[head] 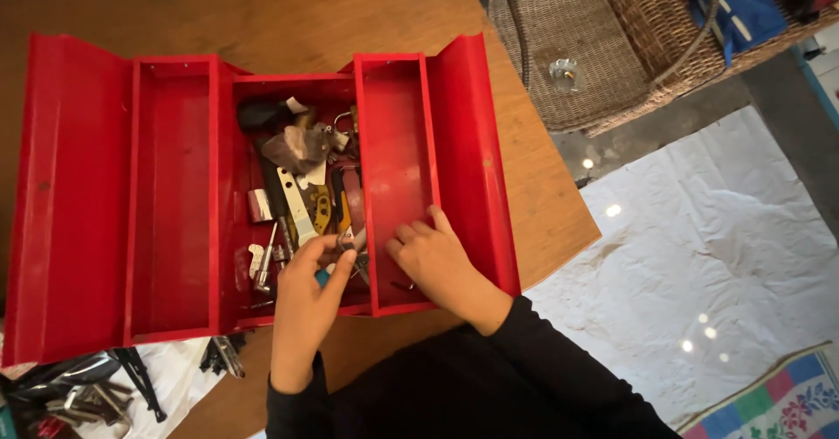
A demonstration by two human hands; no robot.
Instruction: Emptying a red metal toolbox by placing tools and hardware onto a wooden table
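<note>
While the red cantilever toolbox (79, 194) stands fully opened on the wooden table (542, 194), the left hand (301, 304) reaches into the centre compartment, its fingertips closed on a small metal tool (354, 245) among the loose tools (301, 177). The right hand (437, 260) rests flat and open in the right-hand tray (393, 133), gripping nothing. More tools (79, 395) lie on white paper at lower left.
</note>
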